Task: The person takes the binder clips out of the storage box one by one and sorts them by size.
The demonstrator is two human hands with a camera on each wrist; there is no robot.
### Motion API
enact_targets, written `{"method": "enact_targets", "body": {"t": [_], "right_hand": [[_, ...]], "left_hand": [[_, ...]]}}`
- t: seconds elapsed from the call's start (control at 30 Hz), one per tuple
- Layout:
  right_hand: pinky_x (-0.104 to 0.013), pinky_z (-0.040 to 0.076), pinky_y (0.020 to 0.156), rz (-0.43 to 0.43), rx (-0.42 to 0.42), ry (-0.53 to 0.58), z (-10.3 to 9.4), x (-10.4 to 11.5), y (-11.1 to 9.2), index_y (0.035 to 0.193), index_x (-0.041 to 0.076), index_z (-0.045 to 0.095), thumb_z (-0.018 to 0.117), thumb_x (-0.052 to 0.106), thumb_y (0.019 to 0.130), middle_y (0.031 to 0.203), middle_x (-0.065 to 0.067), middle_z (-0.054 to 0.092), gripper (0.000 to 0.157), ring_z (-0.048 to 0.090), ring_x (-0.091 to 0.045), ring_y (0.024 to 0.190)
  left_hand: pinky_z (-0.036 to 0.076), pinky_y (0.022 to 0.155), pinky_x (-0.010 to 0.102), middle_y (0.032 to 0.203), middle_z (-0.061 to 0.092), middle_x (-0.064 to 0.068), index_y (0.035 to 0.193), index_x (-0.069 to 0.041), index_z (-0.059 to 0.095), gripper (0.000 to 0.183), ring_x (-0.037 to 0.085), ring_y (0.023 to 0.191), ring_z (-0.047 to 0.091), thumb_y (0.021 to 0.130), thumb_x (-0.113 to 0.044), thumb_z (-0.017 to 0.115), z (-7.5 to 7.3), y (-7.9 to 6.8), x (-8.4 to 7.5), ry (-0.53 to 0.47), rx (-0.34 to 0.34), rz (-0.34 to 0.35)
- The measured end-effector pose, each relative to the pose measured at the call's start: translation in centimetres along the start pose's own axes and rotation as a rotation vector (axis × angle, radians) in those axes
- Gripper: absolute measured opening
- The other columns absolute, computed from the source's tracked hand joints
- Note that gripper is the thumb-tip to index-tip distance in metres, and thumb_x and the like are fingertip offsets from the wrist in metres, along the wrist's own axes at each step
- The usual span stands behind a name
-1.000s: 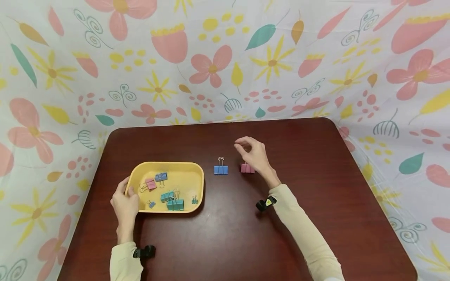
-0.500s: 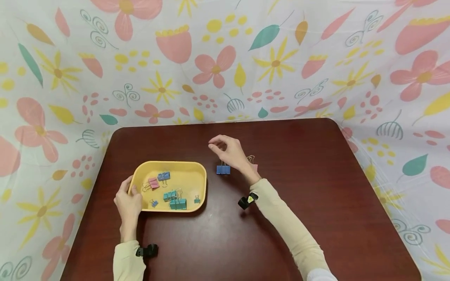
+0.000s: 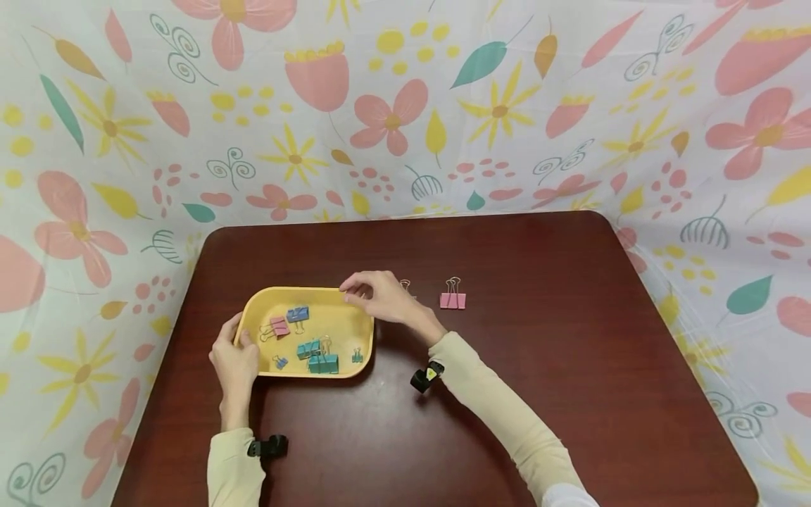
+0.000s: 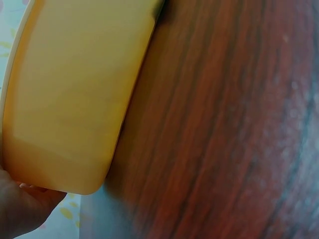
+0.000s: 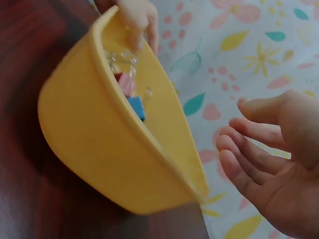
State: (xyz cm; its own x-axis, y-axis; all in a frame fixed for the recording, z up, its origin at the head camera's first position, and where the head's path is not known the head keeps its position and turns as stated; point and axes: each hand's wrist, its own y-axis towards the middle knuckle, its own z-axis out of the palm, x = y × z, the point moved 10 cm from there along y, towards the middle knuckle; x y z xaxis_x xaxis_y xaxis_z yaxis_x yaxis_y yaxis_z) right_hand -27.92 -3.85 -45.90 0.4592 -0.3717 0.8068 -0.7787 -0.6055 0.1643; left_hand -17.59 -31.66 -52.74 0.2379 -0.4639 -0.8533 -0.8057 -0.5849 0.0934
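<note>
My left hand (image 3: 236,359) grips the left end of a yellow plastic tray (image 3: 342,327), thumb over the rim and fingers outside. Inside lie a blue binder clip (image 3: 298,314), a pink binder clip (image 3: 279,325), large teal binder clips (image 3: 324,363), a small blue one (image 3: 280,362) and a small teal one (image 3: 357,355). At the tray's back right corner hovers my right hand (image 3: 380,296), fingers loosely bent and holding nothing; the right wrist view shows this hand (image 5: 269,154) beside the rim. It mostly hides a blue binder clip, whose wire handle (image 3: 405,284) shows behind it.
To the right of the right hand, a pink binder clip (image 3: 453,301) stands on the dark wooden table (image 3: 538,282) with its handles up. A flower-printed cloth (image 3: 405,105) hangs along the table's back and sides.
My right hand has moved left, from above the pink clip on the table, past the blue one, to the tray's back right corner. The left hand keeps its grip on the tray.
</note>
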Motion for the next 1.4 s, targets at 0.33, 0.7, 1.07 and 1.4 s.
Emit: {"method": "enact_targets", "body": {"t": [0.33,0.7,1.07,1.4], "right_hand": [[-0.017,0.054,0.078,-0.072,0.215,-0.037,5.6,2.3,-0.3,0.112,0.005,0.075,0.074,0.017,0.092,0.101,-0.003,0.077,0.023,0.07,-0.008,0.087],[-0.012,0.05,0.077,-0.084,0.356,-0.091,9.1,1.9,-1.5,0.107,0.007,0.079,0.072,0.012,0.094,0.096,0.0,0.078,0.016,0.065,-0.001,0.082],[-0.014,0.053,0.077,-0.098,0.547,0.016,11.3,2.0,-2.6,0.111,0.014,0.079,0.07,0.016,0.095,0.103,0.003,0.076,0.018,0.068,-0.002,0.083],[-0.014,0.053,0.078,-0.126,0.599,0.031,12.1,2.2,-2.6,0.12,0.014,0.076,0.068,0.017,0.098,0.104,0.001,0.076,0.023,0.068,0.001,0.082]], "left_hand": [[0.046,0.099,0.054,0.134,0.064,0.024,0.135,-0.005,0.063,0.038,0.041,0.122,0.058,0.099,-0.002,0.051,-0.1,-0.2,0.1,-0.007,0.007,-0.01],[0.046,0.098,0.055,0.136,0.063,0.024,0.136,-0.005,0.063,0.039,0.042,0.123,0.057,0.099,-0.002,0.051,0.1,-0.2,0.1,-0.004,0.016,0.002],[0.046,0.098,0.053,0.135,0.064,0.023,0.136,-0.005,0.063,0.039,0.04,0.121,0.059,0.099,-0.001,0.051,0.1,-0.2,0.2,-0.009,0.015,0.007],[0.045,0.1,0.055,0.136,0.064,0.024,0.137,-0.006,0.062,0.039,0.041,0.12,0.059,0.1,-0.002,0.051,0.2,0.1,0.2,-0.001,0.018,-0.002]]}}
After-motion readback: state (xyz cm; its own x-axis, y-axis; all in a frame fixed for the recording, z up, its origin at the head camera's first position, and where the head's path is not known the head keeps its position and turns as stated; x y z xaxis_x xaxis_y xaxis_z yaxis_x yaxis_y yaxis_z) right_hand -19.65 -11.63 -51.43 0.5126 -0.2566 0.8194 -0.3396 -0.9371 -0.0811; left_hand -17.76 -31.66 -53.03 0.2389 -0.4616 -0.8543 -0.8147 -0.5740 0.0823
